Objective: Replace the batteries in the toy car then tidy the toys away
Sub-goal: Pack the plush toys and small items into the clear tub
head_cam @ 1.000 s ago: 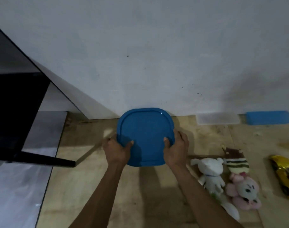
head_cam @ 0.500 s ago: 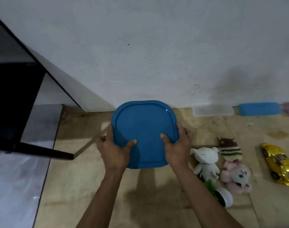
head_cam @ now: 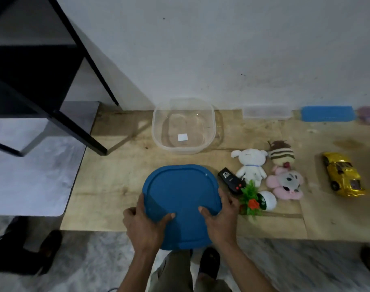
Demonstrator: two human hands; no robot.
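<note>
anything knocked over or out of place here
Only the small potted plant stands out: it lies tipped on its side beside the black remote, its white pot pointing right. Nothing looks spilled or broken.

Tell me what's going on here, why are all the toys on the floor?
A person is holding a blue lid with both hands, the left hand and right hand gripping its near edge. The clear tub it belongs to sits open by the wall with no toys in it. The stuffed animals, the remote and the gold toy car lie on the wooden board to the right, not yet put away.
</note>
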